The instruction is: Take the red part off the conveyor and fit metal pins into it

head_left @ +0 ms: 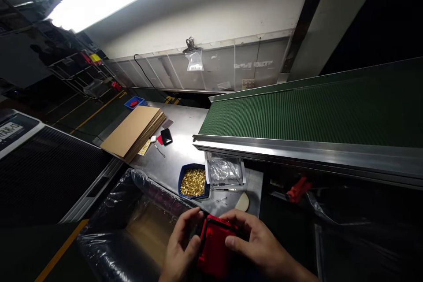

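A red plastic case with a black strip along its top edge is held low in front of me, near the bottom of the view. My right hand grips its right side, thumb on the red face and fingers behind the top edge. At its left side, my left hand is curled round a dark edge, thumb and fingertips close to the case. Its lower part runs into shadow. Just beyond my hands stands a blue bin full of small gold-coloured metal parts.
A plastic-lined carton stands at the left. A green conveyor belt slopes up rightward, with a tray of clear bags below its end. The metal table bears stacked cardboard sheets and a black wallet-like item.
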`<state>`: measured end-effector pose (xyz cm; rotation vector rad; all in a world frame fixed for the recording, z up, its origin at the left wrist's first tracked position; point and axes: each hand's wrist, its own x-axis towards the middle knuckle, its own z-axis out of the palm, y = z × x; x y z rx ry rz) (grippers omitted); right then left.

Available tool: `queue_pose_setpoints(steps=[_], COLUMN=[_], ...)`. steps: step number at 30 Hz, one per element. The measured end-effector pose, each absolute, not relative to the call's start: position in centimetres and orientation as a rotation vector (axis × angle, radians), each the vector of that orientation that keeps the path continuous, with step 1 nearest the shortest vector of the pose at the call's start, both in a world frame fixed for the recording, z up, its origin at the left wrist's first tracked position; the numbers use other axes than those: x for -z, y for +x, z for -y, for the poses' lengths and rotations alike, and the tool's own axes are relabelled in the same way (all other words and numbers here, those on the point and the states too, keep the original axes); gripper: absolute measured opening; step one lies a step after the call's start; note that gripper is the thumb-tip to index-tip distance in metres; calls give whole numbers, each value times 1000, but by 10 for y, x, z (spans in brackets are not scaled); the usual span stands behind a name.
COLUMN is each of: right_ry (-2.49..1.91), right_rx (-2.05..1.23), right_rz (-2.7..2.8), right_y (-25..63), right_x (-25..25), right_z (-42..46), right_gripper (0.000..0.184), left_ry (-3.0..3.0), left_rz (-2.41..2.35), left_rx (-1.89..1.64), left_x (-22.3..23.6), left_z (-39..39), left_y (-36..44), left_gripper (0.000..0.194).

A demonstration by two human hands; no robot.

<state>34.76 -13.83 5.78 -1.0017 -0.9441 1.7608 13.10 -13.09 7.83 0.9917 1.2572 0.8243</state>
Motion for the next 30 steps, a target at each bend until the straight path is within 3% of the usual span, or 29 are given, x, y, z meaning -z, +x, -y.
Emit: queue_pose_setpoints(steps=[3, 8, 14, 24, 30], right_ry=[-888, -845, -932, -888, -844], right_rx=[-1783, -1518, -1620, -1686, -1688], right_rz=[1086, 1287, 984, 976, 994], right_y=[352, 353, 343, 341, 344], right_x=[-74, -80, -74, -85, -96], right_z=[139, 144, 156, 156, 159], right_gripper=[32, 39, 80, 80, 68], left_ry=[842, 872, 1181, 1477, 1564], left_rz=[-904, -697, -952, -1027, -996], left_rx=[-561, -560, -715, -696, -735], left_x=[-91, -103, -101, -103, -95], left_z=[118, 117, 126, 133, 140], left_y=[138, 148, 147, 144, 140], left_gripper=[86, 89, 104, 99, 92])
